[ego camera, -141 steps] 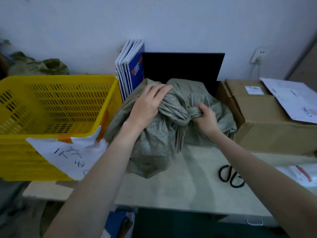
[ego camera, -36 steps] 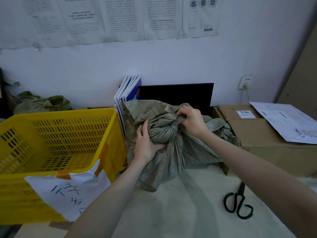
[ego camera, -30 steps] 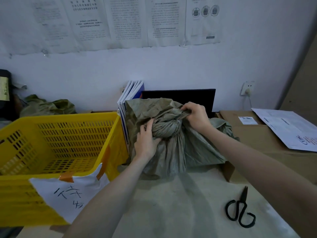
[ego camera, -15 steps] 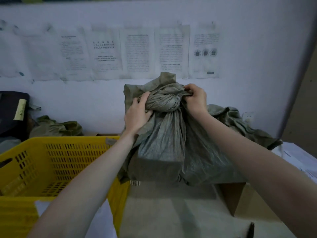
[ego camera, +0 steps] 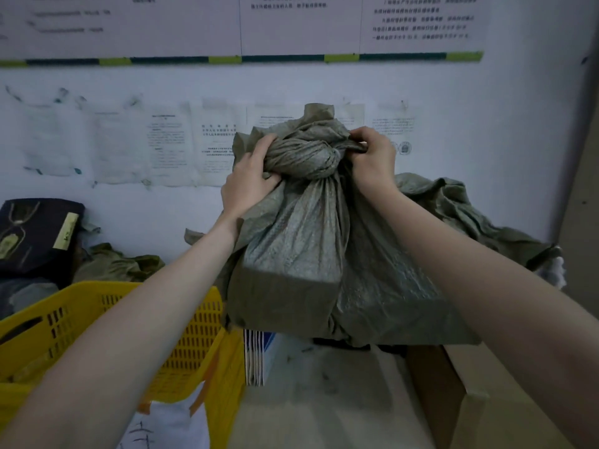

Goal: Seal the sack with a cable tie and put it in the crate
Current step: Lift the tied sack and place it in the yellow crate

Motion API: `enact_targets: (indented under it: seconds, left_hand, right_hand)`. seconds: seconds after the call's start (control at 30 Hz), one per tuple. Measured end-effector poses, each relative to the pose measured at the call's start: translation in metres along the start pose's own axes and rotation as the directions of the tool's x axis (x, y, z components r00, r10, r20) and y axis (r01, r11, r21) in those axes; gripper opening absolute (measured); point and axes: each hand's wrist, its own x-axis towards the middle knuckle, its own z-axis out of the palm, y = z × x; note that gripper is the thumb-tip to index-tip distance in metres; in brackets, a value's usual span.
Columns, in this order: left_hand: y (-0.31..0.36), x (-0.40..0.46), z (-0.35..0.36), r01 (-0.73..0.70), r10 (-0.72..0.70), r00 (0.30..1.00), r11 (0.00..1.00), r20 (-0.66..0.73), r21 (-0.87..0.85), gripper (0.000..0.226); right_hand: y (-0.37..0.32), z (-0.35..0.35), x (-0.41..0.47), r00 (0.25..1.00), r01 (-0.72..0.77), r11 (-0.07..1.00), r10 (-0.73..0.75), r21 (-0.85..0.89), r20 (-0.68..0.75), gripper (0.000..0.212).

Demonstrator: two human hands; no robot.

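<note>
The grey-green woven sack (ego camera: 311,264) hangs in the air in front of me, clear of the table, its neck bunched and twisted into a thick knot at the top. My left hand (ego camera: 249,179) grips the left side of that knot. My right hand (ego camera: 372,157) grips the right side, fingers curled round the twisted fabric. The sack's body is boxy, as if something rectangular is inside. The yellow slotted plastic crate (ego camera: 181,338) stands at the lower left, below and left of the sack. No cable tie shows.
A cardboard box (ego camera: 453,390) sits at the lower right on the pale table (ego camera: 324,409). Blue-spined booklets (ego camera: 256,358) stand beside the crate. A paper label (ego camera: 168,426) hangs on the crate's front. Loose green sacks (ego camera: 120,264) and a dark bag (ego camera: 32,234) lie behind.
Both hands have lifted the sack by its knotted neck from the table up into the air. My view has tilted upward; the scissors have left the frame.
</note>
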Motion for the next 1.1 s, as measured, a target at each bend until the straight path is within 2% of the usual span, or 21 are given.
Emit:
enact_targets:
  seconds: [0.1, 0.2, 0.4, 0.7, 0.93, 1.1]
  left_hand:
    - [0.007, 0.006, -0.016, -0.007, 0.007, 1.0, 1.0, -0.014, 0.021, 0.069]
    - [0.006, 0.011, -0.035, -0.009, 0.01, 0.999, 0.999, -0.031, 0.036, 0.068]
    - [-0.016, 0.015, -0.078, 0.006, -0.001, 0.999, 0.995, -0.044, 0.101, 0.066]
    - [-0.108, 0.008, -0.157, 0.02, -0.013, 0.998, 0.992, -0.057, 0.124, 0.065]
    - [-0.175, 0.006, -0.22, 0.022, -0.002, 0.99, 0.989, -0.138, 0.146, 0.066]
    - [-0.222, 0.003, -0.255, 0.088, -0.055, 0.982, 0.979, -0.18, 0.183, 0.068]
  right_hand:
    - [-0.01, 0.0, 0.005, 1.0, -0.002, 1.0, 0.002, 0.0, -0.011, 0.034]
    - [-0.022, 0.005, 0.008, 0.999, 0.008, 1.0, -0.01, 0.026, 0.039, 0.031]
    - [-0.056, 0.032, 0.004, 0.997, 0.026, 0.998, -0.031, 0.063, 0.071, 0.028]
    - [-0.118, 0.133, -0.021, 0.992, 0.012, 0.989, -0.03, 0.144, 0.126, 0.027]
    - [-0.172, 0.215, -0.027, 0.988, 0.036, 0.989, -0.056, 0.141, 0.145, 0.028]
    - [-0.202, 0.268, -0.042, 0.982, 0.058, 0.988, -0.082, 0.141, 0.17, 0.028]
